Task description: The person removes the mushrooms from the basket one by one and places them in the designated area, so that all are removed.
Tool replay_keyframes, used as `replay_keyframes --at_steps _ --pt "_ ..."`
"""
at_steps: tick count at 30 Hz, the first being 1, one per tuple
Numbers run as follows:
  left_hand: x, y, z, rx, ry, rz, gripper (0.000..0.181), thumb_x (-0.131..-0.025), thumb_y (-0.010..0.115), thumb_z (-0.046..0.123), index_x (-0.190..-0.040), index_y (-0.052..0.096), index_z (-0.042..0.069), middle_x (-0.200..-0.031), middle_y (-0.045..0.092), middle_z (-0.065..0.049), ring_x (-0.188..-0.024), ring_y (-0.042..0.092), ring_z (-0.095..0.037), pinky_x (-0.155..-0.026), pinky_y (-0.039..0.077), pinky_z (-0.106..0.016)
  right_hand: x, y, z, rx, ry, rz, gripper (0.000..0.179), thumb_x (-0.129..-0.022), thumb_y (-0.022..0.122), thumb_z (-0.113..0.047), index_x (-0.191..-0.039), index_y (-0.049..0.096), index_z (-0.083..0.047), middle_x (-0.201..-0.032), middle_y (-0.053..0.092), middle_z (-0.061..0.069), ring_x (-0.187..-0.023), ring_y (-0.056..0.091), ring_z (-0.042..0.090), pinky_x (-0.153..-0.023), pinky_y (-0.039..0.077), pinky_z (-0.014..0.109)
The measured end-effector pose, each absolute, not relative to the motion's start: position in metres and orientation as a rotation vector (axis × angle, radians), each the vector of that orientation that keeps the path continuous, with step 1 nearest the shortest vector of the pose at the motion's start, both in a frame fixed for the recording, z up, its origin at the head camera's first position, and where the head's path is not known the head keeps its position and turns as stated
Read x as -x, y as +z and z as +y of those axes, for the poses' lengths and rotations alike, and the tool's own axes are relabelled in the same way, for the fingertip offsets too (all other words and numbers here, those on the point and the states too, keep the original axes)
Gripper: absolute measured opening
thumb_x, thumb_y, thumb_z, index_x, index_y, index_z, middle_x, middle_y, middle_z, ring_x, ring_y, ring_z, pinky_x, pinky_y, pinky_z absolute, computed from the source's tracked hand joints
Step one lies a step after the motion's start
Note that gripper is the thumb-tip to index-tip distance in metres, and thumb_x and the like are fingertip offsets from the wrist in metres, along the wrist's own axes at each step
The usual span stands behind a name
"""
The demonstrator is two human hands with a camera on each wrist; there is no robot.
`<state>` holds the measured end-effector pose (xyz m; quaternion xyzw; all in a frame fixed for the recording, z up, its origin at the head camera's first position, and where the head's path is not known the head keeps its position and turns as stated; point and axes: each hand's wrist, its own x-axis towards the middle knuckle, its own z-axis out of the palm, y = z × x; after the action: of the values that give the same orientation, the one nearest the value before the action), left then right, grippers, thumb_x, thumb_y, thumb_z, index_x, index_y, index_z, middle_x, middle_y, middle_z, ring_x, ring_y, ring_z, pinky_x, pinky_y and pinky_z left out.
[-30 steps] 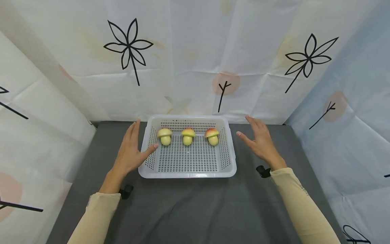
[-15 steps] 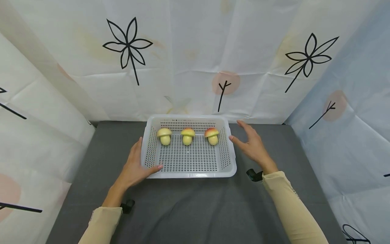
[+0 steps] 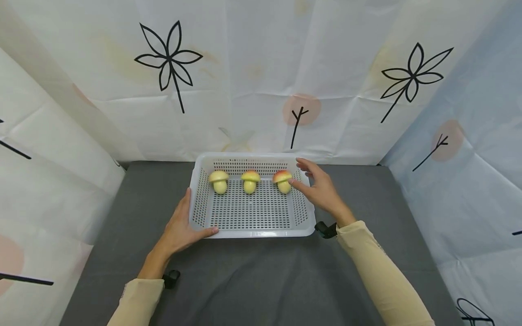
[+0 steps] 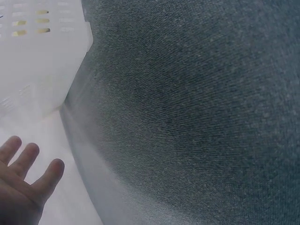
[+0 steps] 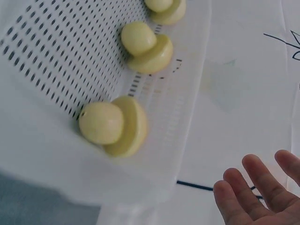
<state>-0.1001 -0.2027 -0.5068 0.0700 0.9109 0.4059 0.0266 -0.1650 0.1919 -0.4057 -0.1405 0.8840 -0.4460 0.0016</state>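
Note:
A white perforated plastic basket (image 3: 253,233) stands on the dark cloth. Inside, toward its back, three toy mushrooms form a row: a yellow-green left mushroom (image 3: 219,182), a middle mushroom (image 3: 250,182) with a reddish cap top, and a redder right mushroom (image 3: 282,182). My left hand (image 3: 183,228) is at the basket's front left corner, thumb over the front rim, fingers along the left side; they look straight in the left wrist view. My right hand (image 3: 322,190) reaches over the right rim, fingers spread, the thumb tip overlapping the right mushroom in the head view.
A dark grey cloth (image 3: 244,280) covers the table. White curtains with black leaf drawings, such as the back curtain (image 3: 244,68), enclose it behind and on both sides. The basket's back rim is close to the back curtain.
My right hand has moved left, from beside the basket to over its right rim. My left hand has come down and nearer to the front left corner. The mushrooms have stayed in place.

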Motion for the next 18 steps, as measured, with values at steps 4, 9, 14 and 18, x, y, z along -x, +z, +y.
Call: replay_keyframes --at_steps 4,9,14,18 --pt "0.1 -0.507 -0.203 -0.216 1.244 2.819 0.14 -0.07 0.089 0.056 -0.163 -0.011 0.026 -0.168 0.01 -0.015 -0.148 0.021 -0.045 -0.104 0.027 -0.073 0.173 -0.407 0.178 0.409 -1.413 2.731 0.069 -0.095 0.074 -0.028 -0.154 0.042 -0.01 -0.149 0.049 0.015 -0.136 0.046 0.032 -0.112 0.036 0.049" --pt "0.099 -0.507 -0.204 -0.215 1.244 2.817 0.139 -0.071 0.089 0.055 -0.163 -0.011 0.025 -0.168 0.009 -0.016 -0.148 0.02 -0.046 -0.104 0.027 -0.073 0.184 -0.414 0.161 0.385 -1.46 2.668 0.071 -0.093 0.076 -0.027 -0.154 0.043 -0.01 -0.146 0.051 0.017 -0.132 0.048 0.034 -0.109 0.038 0.05" --pt "0.099 -0.508 -0.204 -0.219 1.244 2.819 0.138 -0.072 0.088 0.054 -0.163 -0.011 0.025 -0.168 0.01 -0.016 -0.148 0.021 -0.046 -0.104 0.027 -0.073 0.199 -0.423 0.142 0.406 -1.516 2.589 0.073 -0.091 0.079 -0.025 -0.153 0.044 -0.007 -0.144 0.051 0.021 -0.13 0.05 0.039 -0.106 0.041 0.051" --pt "0.099 -0.509 -0.204 -0.223 1.261 2.817 0.139 -0.071 0.089 0.053 -0.163 -0.011 0.026 -0.168 0.01 -0.016 -0.148 0.021 -0.046 -0.104 0.026 -0.073 0.208 -0.432 0.129 0.413 -1.514 2.554 0.075 -0.089 0.081 -0.025 -0.153 0.044 -0.008 -0.144 0.051 0.021 -0.128 0.05 0.042 -0.104 0.042 0.051"
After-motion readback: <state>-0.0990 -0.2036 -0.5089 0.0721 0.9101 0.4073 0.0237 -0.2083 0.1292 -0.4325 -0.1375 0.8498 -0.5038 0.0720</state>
